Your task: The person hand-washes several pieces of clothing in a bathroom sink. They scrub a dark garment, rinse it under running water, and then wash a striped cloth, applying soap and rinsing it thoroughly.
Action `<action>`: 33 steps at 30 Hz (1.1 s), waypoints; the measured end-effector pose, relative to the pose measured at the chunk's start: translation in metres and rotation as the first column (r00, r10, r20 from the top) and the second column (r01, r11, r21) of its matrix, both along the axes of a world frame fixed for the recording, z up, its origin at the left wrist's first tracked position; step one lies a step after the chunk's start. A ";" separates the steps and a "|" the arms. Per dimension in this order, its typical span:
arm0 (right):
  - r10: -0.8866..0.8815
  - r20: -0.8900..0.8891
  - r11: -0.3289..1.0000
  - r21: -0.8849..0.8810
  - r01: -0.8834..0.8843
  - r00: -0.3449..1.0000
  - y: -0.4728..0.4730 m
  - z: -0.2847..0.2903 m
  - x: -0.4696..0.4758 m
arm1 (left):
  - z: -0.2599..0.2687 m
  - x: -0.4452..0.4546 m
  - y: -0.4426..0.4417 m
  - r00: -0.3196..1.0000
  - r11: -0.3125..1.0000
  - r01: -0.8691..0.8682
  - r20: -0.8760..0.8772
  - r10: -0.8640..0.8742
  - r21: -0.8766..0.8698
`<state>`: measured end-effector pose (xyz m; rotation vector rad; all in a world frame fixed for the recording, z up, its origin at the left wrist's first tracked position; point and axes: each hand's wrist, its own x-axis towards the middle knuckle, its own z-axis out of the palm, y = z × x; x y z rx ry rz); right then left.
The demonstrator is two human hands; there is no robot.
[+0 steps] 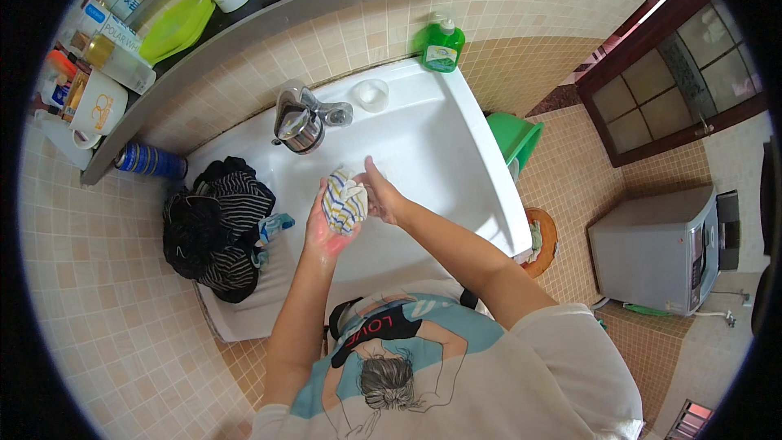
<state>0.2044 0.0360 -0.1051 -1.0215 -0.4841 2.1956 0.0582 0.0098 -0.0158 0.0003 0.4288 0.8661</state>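
Note:
A bunched, wet-looking cloth point(345, 200) with yellow and blue stripes on white rests in my left hand point(322, 233), whose fingers curl round its left side. Close against the cloth's right edge is my right hand point(382, 194), thumb raised and apart from the fingers; some of its fingertips are hidden. Both hands are over the basin of a white sink point(421, 146). Beyond them stands a chrome faucet point(302, 128). Black clothes with white stripes point(229, 226) lie heaped on the sink's left side, beside a small blue patterned cloth point(275, 226).
A clear cup point(371, 95) and a green pump bottle point(443, 46) stand on the sink's back ledge. Above runs a shelf point(293, 6) crowded with toiletries. At the left corner lies a blue can point(151, 161). Right of the sink are a green bucket point(516, 137) and a washing machine point(650, 250).

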 end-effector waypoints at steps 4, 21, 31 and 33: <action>-0.067 -0.156 0.993 -0.111 0.050 0.986 -0.010 0.000 -0.020 | 0.007 0.000 -0.004 1.000 0.991 -0.014 -0.008 0.013 -0.131; -0.711 0.454 0.073 0.807 -0.585 0.537 -0.078 0.098 -0.072 | -0.058 -0.025 -0.016 0.893 0.949 0.102 -0.447 0.045 0.299; -0.691 0.674 0.421 0.668 -0.613 0.260 0.000 0.044 -0.041 | -0.050 0.012 0.009 0.937 0.997 -0.054 -0.347 0.034 -0.047; -0.733 0.440 0.166 0.855 -0.492 0.519 -0.044 0.077 -0.067 | -0.095 -0.019 0.016 0.882 0.988 0.081 -0.471 -0.011 0.129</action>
